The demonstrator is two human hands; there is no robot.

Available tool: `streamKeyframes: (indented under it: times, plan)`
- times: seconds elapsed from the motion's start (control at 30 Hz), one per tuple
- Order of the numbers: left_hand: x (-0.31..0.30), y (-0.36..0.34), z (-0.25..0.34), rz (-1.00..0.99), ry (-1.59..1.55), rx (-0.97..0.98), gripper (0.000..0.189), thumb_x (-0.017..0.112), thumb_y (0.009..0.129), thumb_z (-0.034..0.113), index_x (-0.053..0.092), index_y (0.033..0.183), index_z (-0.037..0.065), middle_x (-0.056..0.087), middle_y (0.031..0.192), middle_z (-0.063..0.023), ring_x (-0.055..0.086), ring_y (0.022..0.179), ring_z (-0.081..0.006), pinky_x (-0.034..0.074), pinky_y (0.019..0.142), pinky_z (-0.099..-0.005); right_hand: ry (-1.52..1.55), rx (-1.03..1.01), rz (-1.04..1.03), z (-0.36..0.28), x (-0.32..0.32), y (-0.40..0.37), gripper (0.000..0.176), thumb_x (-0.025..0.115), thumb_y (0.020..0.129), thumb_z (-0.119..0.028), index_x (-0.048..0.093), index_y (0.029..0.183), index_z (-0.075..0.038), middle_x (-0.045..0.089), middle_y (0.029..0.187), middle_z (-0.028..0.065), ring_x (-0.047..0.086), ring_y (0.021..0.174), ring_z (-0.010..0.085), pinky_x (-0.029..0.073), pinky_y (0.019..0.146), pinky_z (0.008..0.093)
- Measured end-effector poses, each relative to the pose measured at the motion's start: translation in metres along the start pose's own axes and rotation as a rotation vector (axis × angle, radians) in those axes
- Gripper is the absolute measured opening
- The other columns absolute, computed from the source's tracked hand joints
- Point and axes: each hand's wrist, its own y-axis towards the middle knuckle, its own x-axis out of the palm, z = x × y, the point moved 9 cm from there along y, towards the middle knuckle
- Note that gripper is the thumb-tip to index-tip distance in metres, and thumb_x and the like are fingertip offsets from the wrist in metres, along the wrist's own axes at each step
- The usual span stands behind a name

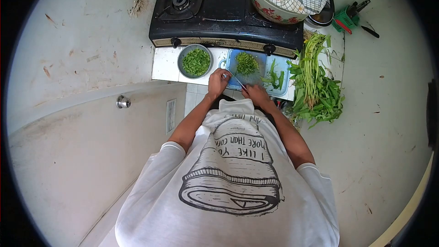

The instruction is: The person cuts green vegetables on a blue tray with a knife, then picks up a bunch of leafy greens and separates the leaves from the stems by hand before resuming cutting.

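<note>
My right hand [254,93] is closed round the handle of a knife [238,81], whose blade points up and left toward my left hand [220,81]. The fingers of my left hand are pressed together by the blade tip at the near left corner of a blue tray [286,80]; what they hold is too small to name. Chopped greens [247,63] lie in a heap on the tray's left part, and several loose green leaves [274,77] lie on its right part. Left of the tray is a grey bowl [181,70] filled with chopped greens [196,61].
Behind the counter stands a black gas stove [219,7] with a cloth-covered pot [274,14] on its right. A large bunch of leafy stalks [315,82] hangs over the counter's right edge. A green basket [346,20] with utensils is at the far right.
</note>
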Motion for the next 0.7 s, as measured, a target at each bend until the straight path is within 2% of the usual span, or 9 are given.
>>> streamKeyframes:
  times: [0.1,0.2,0.3,0.53,0.7]
  plan:
    - [-0.001,0.0,0.001,0.005,-0.006,0.01,0.009,0.071,0.083,0.006,0.077,0.09,0.006,0.07,0.089,-0.0121,0.066,0.07,-0.0257,0.053,0.068,-0.0364,0.005,-0.018,-0.001,0.001,0.004,0.003,0.04,0.057,0.097,-0.038,0.071,0.095,0.0,0.071,0.086,0.0273,0.072,0.085,0.0433,0.057,0.08,0.0541]
    - [-0.001,0.0,0.001,-0.001,-0.002,0.005,0.01,0.071,0.082,0.005,0.077,0.09,0.006,0.07,0.089,-0.0125,0.066,0.07,-0.0261,0.053,0.067,-0.0364,0.0,-0.041,-0.038,0.0,0.008,0.005,0.041,0.056,0.099,-0.038,0.069,0.099,0.001,0.07,0.089,0.0301,0.07,0.086,0.0472,0.056,0.08,0.0548]
    - [-0.001,-0.001,0.001,-0.002,-0.002,0.002,0.009,0.071,0.082,0.005,0.076,0.089,0.005,0.071,0.089,-0.0129,0.066,0.069,-0.0263,0.053,0.067,-0.0362,0.009,-0.044,0.036,-0.003,0.005,0.008,0.038,0.056,0.097,-0.037,0.072,0.095,-0.002,0.072,0.088,0.026,0.072,0.084,0.043,0.057,0.08,0.0537]
    - [-0.005,-0.006,0.003,0.08,0.061,-0.097,0.007,0.072,0.083,0.008,0.076,0.088,0.005,0.07,0.089,-0.0129,0.067,0.071,-0.0284,0.054,0.069,-0.0397,-0.033,-0.028,0.031,0.0,0.003,0.007,0.04,0.055,0.098,-0.038,0.072,0.097,-0.002,0.072,0.09,0.0261,0.072,0.085,0.0435,0.057,0.082,0.054]
    - [0.001,-0.008,0.017,0.02,0.165,0.076,0.008,0.066,0.088,0.006,0.07,0.094,0.002,0.067,0.092,-0.0153,0.066,0.081,-0.0342,0.054,0.074,-0.0439,0.009,0.036,0.003,0.012,0.005,0.001,0.043,0.054,0.098,-0.04,0.072,0.099,-0.001,0.072,0.092,0.0272,0.07,0.089,0.0465,0.056,0.085,0.0543]
